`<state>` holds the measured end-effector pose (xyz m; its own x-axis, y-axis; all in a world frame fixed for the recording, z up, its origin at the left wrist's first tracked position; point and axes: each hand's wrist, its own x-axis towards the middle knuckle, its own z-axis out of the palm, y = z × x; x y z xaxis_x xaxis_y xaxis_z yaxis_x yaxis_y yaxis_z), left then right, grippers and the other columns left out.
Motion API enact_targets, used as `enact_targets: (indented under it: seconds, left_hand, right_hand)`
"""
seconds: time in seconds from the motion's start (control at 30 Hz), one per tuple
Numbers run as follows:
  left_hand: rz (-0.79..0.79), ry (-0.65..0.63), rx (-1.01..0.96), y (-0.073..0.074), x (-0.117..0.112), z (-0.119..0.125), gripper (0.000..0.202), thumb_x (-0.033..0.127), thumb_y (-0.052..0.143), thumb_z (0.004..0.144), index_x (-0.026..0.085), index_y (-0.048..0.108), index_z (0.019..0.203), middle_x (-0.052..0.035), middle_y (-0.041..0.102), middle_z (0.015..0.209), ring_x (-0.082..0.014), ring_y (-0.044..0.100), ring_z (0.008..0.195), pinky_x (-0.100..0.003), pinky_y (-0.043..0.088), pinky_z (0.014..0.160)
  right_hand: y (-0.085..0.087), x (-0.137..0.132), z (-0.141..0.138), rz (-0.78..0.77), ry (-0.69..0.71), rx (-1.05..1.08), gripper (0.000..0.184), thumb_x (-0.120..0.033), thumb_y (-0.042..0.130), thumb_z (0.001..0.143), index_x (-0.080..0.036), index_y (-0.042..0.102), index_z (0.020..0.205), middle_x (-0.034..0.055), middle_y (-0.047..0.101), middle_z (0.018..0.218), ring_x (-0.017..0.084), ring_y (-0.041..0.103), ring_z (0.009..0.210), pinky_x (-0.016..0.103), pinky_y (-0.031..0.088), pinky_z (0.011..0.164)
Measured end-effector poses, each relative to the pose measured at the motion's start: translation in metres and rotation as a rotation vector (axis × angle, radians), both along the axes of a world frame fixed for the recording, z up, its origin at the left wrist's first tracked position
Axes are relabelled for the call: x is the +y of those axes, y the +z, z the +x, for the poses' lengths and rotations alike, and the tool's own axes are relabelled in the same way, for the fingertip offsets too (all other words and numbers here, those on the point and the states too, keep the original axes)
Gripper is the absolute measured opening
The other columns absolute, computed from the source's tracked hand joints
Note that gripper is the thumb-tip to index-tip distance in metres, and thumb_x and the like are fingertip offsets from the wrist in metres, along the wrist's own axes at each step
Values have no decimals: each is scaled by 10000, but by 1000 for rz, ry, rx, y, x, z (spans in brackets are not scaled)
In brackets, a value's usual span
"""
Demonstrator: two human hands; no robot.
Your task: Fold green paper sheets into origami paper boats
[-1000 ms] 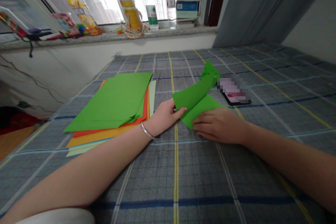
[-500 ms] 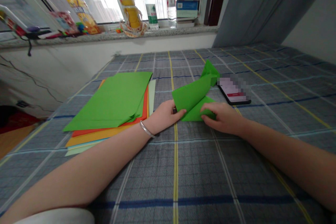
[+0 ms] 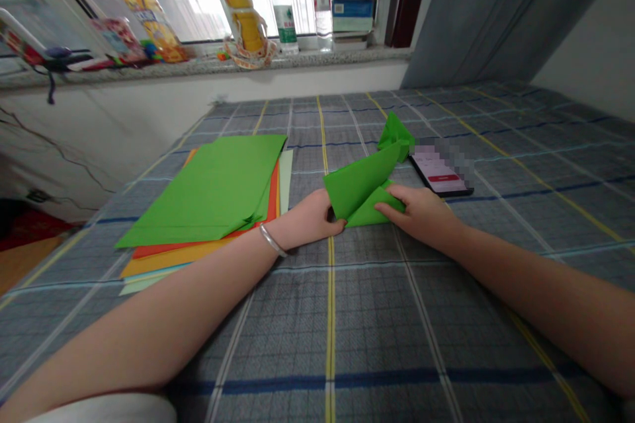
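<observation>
A folded sheet of green paper (image 3: 360,178) lies between my hands, with one long flap standing up toward the back. My left hand (image 3: 317,215) grips its left end, the thumb at the lower edge and the other fingers hidden behind the paper. My right hand (image 3: 419,208) pinches the lower right flap between thumb and fingers. Just behind the sheet's far end is a small folded green paper piece (image 3: 394,132); whether the two are joined I cannot tell. On my left wrist is a silver bangle (image 3: 272,240).
To the left is a stack of coloured paper (image 3: 213,192), green on top. A phone (image 3: 441,172) lies right of the folded paper. The plaid bedspread (image 3: 372,337) covers the surface. Bottles, including a green-capped one (image 3: 284,10), and boxes (image 3: 353,10) line the windowsill (image 3: 317,61).
My right hand has shifted its hold on the lower flap, its fingers now further up over it. My left thumb has slid slightly down and left to the paper's lower edge.
</observation>
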<state>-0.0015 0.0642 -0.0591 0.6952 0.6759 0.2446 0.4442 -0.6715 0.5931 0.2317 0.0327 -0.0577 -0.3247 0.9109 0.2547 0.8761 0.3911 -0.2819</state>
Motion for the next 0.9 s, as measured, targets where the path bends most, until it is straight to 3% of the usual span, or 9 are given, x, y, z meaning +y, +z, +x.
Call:
enact_targets:
  seconds: [0.27, 0.4, 0.53, 0.9]
  left_hand:
    - [-123, -55, -20, 3, 1, -2, 287, 130, 548, 746, 175, 618, 1021, -48, 661, 1099, -194, 609, 1019, -364, 475, 972]
    - [-186, 26, -14, 4, 0, -1, 216, 250, 507, 858, 178, 627, 1023, -48, 685, 1073, -197, 632, 988, -371, 491, 949]
    - [-133, 86, 22, 3, -2, 1, 235, 290, 583, 843, 177, 640, 1041, -49, 702, 1069, -201, 653, 931, -363, 514, 893]
    - [-27, 128, 53, -1, 0, 1, 332, 218, 644, 780, 193, 629, 1111, -64, 676, 1177, -222, 639, 1064, -384, 478, 994]
  right_hand:
    - [0, 4, -1, -59, -97, -56, 310, -472, 447, 897, -214, 574, 782, 48, 657, 741, 202, 568, 670, 298, 291, 555]
    - [-1, 6, -2, -87, -124, -45, 314, -485, 451, 889, -219, 579, 780, 35, 642, 719, 191, 552, 653, 292, 275, 536]
    - [-2, 8, -2, -83, -128, -42, 304, -471, 455, 885, -216, 545, 746, 30, 617, 691, 182, 536, 637, 291, 269, 536]
    - [-1, 9, -5, -87, -139, -95, 298, -457, 466, 893, -218, 500, 717, 32, 603, 687, 178, 512, 627, 297, 258, 539]
